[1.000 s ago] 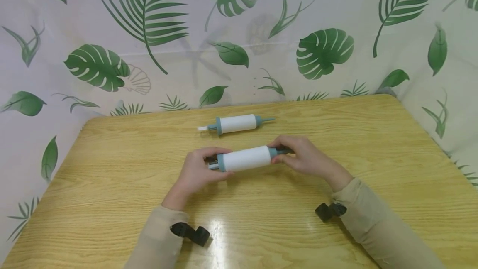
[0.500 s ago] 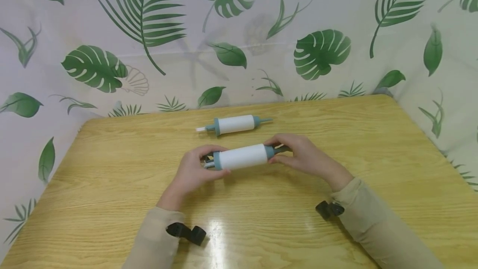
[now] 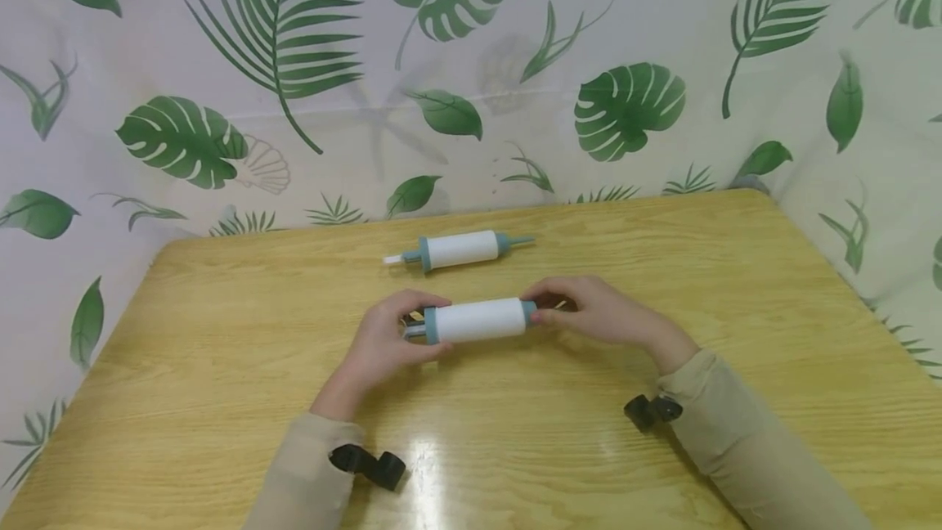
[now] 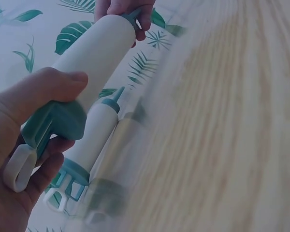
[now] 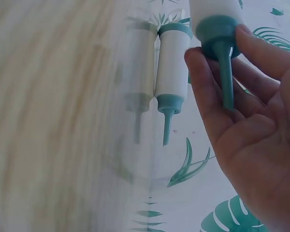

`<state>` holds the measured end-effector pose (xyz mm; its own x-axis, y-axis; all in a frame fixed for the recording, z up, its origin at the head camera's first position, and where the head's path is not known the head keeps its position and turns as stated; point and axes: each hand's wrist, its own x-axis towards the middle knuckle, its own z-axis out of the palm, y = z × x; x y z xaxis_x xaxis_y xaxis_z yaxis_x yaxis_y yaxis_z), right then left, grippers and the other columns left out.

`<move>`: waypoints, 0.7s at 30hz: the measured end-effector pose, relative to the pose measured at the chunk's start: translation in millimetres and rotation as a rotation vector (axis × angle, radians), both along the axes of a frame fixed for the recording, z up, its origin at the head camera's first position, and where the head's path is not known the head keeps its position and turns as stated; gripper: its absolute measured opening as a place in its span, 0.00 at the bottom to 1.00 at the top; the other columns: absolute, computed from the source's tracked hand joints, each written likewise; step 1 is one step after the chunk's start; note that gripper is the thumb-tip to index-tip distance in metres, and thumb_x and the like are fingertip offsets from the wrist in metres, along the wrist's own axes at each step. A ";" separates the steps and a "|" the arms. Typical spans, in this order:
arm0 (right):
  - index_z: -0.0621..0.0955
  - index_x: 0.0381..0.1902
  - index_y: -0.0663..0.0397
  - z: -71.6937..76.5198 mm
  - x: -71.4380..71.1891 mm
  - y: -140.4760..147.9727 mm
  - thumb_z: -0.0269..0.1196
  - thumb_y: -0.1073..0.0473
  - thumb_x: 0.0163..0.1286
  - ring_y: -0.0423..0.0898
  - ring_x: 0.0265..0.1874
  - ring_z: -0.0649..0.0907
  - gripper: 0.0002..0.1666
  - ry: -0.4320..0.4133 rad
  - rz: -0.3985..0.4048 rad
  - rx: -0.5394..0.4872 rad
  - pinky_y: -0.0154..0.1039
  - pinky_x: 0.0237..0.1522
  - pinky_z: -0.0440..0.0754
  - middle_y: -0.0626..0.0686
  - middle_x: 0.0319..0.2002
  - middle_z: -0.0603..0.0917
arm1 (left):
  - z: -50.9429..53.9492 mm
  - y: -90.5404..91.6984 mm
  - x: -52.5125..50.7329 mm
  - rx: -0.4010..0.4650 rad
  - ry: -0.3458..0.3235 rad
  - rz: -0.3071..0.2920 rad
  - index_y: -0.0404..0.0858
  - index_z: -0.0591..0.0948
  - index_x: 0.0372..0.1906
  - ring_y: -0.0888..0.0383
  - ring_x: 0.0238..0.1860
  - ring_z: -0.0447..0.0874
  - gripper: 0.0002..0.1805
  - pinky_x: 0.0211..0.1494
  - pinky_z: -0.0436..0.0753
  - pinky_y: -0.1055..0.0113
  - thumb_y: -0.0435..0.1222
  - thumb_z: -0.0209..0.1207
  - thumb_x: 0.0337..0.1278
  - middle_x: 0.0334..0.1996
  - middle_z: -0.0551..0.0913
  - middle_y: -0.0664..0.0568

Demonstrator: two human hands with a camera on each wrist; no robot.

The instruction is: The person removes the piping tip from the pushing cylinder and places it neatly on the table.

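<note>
Between both hands is a hand pump (image 3: 481,320), a white cylinder with teal ends. My left hand (image 3: 379,342) grips its handle end, with the thumb along the white barrel in the left wrist view. A white loop (image 4: 20,166) sticks out from the teal handle near the palm. At the other end my right hand (image 3: 599,313) pinches the teal collar between thumb and fingers. In the right wrist view the tapered nozzle (image 5: 225,77) points into the palm; the head view hides it behind the fingers. A second matching pump (image 3: 462,249) lies just beyond, untouched.
Everything is over a wooden table (image 3: 221,399) with a glossy top. A leaf-patterned cloth (image 3: 508,129) hangs behind its far edge. Dark camera mounts (image 3: 368,464) are strapped over the sleeves at both wrists.
The held pump has dipped slightly at its nozzle end and come a little nearer the person. The right fingers now cover the nozzle in the head view. The second pump stays put.
</note>
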<state>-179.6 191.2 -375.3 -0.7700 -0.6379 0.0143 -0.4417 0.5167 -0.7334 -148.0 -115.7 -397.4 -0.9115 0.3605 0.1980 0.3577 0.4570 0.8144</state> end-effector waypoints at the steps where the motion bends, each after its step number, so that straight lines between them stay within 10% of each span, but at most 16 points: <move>1: 0.79 0.54 0.55 -0.2 0.5 -0.5 0.63 0.55 0.68 0.44 0.46 0.80 0.19 0.007 -0.001 -0.008 0.42 0.48 0.79 0.50 0.48 0.82 | -0.3 -0.1 0.6 0.003 -0.005 0.004 0.47 0.83 0.49 0.59 0.47 0.76 0.25 0.46 0.76 0.59 0.37 0.76 0.39 0.48 0.81 0.59; 9: 0.79 0.52 0.59 0.1 2.5 -3.7 0.71 0.61 0.57 0.48 0.47 0.80 0.25 0.013 -0.015 -0.105 0.39 0.49 0.80 0.52 0.49 0.81 | -1.5 0.6 1.3 0.016 -0.025 0.006 0.48 0.83 0.50 0.59 0.48 0.76 0.25 0.48 0.76 0.58 0.38 0.76 0.40 0.49 0.81 0.59; 21: 0.79 0.55 0.55 -1.9 0.0 0.4 0.61 0.51 0.69 0.46 0.47 0.80 0.21 -0.038 -0.020 0.010 0.45 0.50 0.78 0.51 0.48 0.82 | -2.9 0.7 0.2 0.019 -0.029 0.008 0.47 0.83 0.50 0.58 0.48 0.76 0.26 0.49 0.76 0.58 0.38 0.76 0.40 0.49 0.81 0.58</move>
<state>-179.6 191.6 -377.2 -0.7826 -0.6221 -0.0216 -0.4027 0.5324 -0.7446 -147.7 -115.0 -400.3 -0.9200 0.3493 0.1780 0.3298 0.4440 0.8331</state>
